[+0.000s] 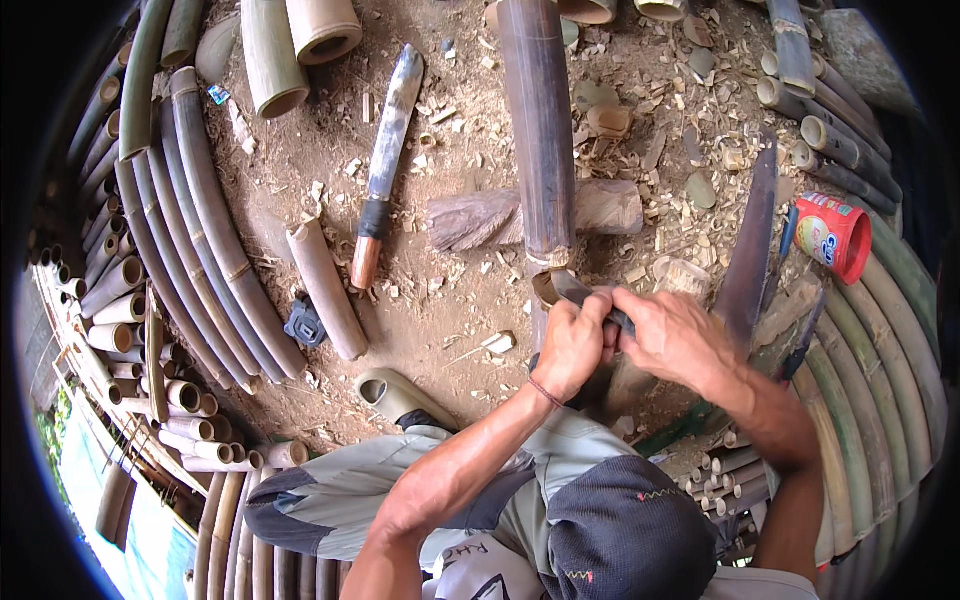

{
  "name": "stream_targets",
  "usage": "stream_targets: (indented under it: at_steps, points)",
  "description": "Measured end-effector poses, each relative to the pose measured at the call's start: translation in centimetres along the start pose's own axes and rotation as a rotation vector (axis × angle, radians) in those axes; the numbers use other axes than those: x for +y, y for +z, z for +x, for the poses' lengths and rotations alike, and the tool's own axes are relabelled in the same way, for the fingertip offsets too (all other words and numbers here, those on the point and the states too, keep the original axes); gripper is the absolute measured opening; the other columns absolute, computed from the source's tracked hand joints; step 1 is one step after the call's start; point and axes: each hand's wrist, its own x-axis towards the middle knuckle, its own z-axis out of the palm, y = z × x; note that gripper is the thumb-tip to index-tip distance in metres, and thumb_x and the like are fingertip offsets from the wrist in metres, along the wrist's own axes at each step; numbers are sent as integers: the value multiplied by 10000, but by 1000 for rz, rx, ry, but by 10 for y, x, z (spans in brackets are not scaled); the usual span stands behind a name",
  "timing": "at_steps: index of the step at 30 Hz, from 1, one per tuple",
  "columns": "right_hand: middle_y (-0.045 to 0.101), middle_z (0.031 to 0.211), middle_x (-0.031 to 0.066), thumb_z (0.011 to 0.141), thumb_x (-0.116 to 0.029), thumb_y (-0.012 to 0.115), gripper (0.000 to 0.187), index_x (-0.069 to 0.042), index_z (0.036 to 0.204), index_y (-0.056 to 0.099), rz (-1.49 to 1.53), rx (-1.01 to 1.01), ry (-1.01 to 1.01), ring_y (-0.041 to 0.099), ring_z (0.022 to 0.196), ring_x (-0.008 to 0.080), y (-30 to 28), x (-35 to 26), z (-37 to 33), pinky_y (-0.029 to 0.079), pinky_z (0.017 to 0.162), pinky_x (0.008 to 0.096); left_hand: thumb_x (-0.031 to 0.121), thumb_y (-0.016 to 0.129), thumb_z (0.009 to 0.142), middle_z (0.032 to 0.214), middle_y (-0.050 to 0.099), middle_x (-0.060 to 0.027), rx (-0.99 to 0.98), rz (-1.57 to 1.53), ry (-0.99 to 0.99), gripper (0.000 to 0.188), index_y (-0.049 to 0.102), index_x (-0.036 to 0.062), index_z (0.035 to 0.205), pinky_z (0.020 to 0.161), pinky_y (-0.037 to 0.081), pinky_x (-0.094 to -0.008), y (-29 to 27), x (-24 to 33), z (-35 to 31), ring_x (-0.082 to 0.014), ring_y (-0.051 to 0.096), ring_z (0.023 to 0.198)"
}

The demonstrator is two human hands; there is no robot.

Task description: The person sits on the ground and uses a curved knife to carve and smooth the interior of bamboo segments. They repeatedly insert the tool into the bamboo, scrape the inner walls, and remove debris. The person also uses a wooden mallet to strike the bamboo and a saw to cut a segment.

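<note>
A dark bamboo pole point(540, 130) lies across a rough wooden block point(470, 220), its near end towards me. At that end is a narrow dark grey piece point(574, 288), partly covered by my fingers; whether it is a blade or a bamboo strip I cannot make out. My left hand point(572, 348), with a thin cord at the wrist, is closed around it. Beside it, touching or nearly so, my right hand point(672, 335) has its fingers curled over the same dark piece.
A big knife point(390, 150) with a wrapped wooden handle lies left of the pole, near a short bamboo piece point(326, 288) and a black tape measure point(305, 322). At right are a long brown blade point(748, 240) and a red container point(848, 245). Bamboo poles point(225, 210) line both sides; chips litter the ground.
</note>
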Motion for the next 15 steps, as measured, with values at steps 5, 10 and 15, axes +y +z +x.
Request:
stream_targets:
  at_steps: [5,10,15]
  points:
    - [737,806,102,811,-158,663,101,-115,843,748,-306,-185,-283,727,753,258,-37,-31,40,550,642,368,261,459,1003,672,532,-8,-117,-869,-23,265,628,61,957,599,434,-262,-7,5,-11,-131,508,622]
    - [720,723,101,775,-206,690,200,-68,920,693,-727,-334,-410,725,699,255,-50,-62,90,556,590,373,324,422,1022,1099,708,-42,-208,-1135,10,327,611,87,1145,1020,462,-392,-14,11,-10,-182,636,1097]
    - [751,870,79,794,-187,674,123,-93,843,736,-612,-205,-380,738,755,226,-27,-4,44,564,618,353,413,443,1032,1094,697,-36,-446,-1087,-49,396,592,85,1196,932,470,-381,1,-30,3,-182,635,1000]
